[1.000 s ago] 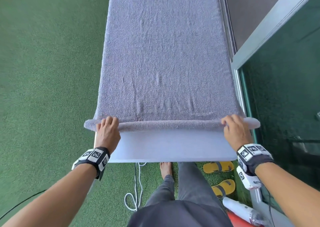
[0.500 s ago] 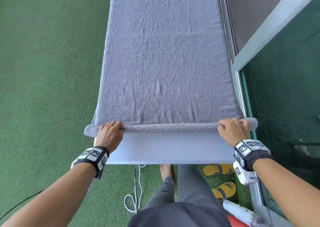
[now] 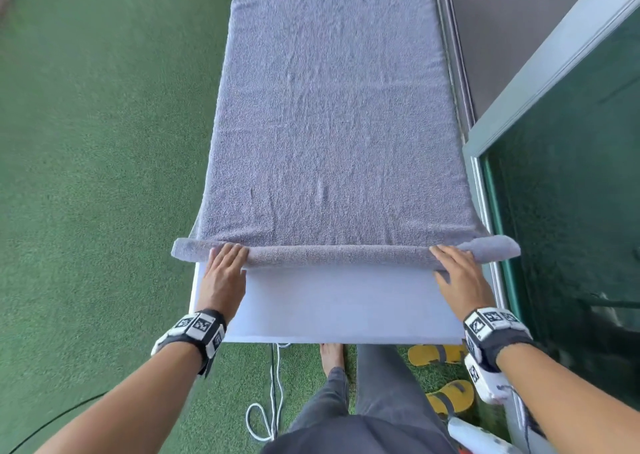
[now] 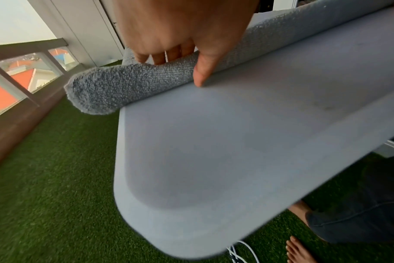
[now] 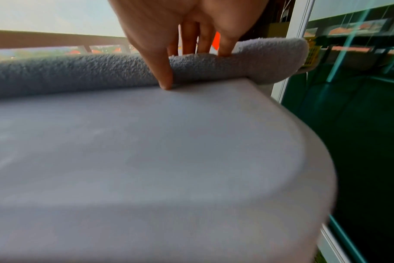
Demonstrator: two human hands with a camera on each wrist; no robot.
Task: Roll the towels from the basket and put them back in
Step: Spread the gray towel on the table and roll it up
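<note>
Your grey towel (image 3: 329, 124) lies spread flat along the white bench (image 3: 339, 304), reaching away from you to the top of the head view. Its near end is wound into a thin roll (image 3: 339, 254) that runs across the bench from side to side. Both ends of the roll stick out a little past the bench edges, the left end over the green turf (image 3: 86, 176) and the right end toward the glass panel (image 3: 571, 211).

Your left hand (image 3: 221, 277) sits on the roll near its left end. The fingers lie straight and relaxed over the top of the roll, and the left wrist view shows the thumb (image 4: 202, 71) pointing down the near face of the roll with its tip touching the bench. Your right hand (image 3: 457, 277) rests the same way near the right end: fingers laid flat over the roll, thumb (image 5: 162, 71) down the front with the tip on the bench surface. Neither hand is wrapped around the roll; both are pressing on it with extended fingers.

A bare strip of bench lies between the roll and the near edge. Below that edge you can see your bare foot (image 3: 332, 356), a white cord (image 3: 273, 401) looped on the turf, and a pair of yellow sandals (image 3: 446, 377) to the right.
</note>
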